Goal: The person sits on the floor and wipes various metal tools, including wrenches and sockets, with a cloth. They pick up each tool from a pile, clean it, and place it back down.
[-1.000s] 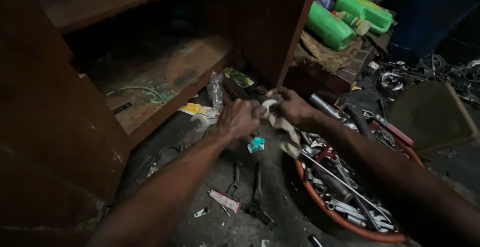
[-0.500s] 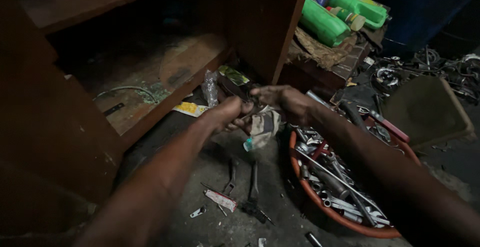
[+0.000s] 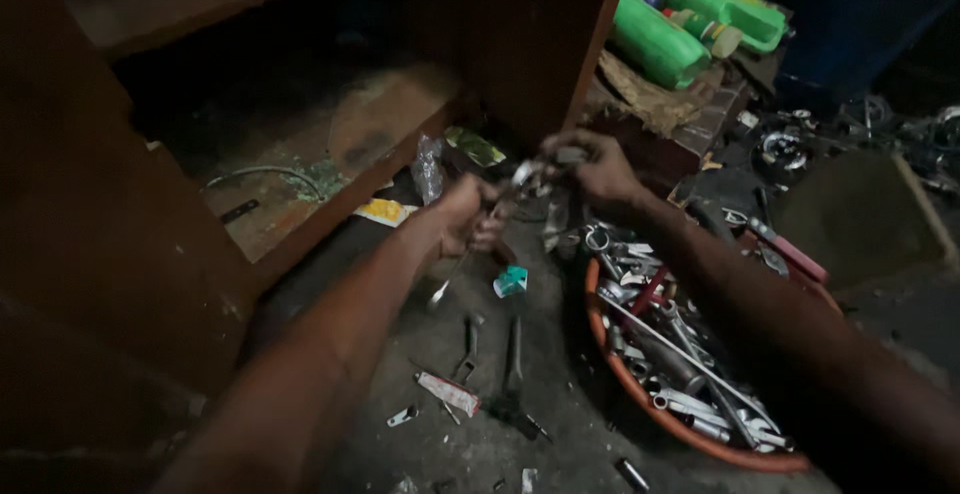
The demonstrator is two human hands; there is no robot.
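Note:
My left hand grips the shaft of a long metal wrench that slants from lower left to upper right. My right hand holds a dirty whitish rag against the wrench's upper end; part of the rag hangs down below my fingers. Both hands hover above the dark floor, just left of an orange round basin filled with several wrenches and sockets.
An open brown wooden cabinet stands to the left, its lower shelf holding a wire. Green plastic containers lie at the upper right. Loose tools, a small teal packet and scraps lie on the floor below my hands.
Both hands rose and drew slightly apart. The wrench is now seen slanting out of my left fist, and the rag shifted along it toward its upper end.

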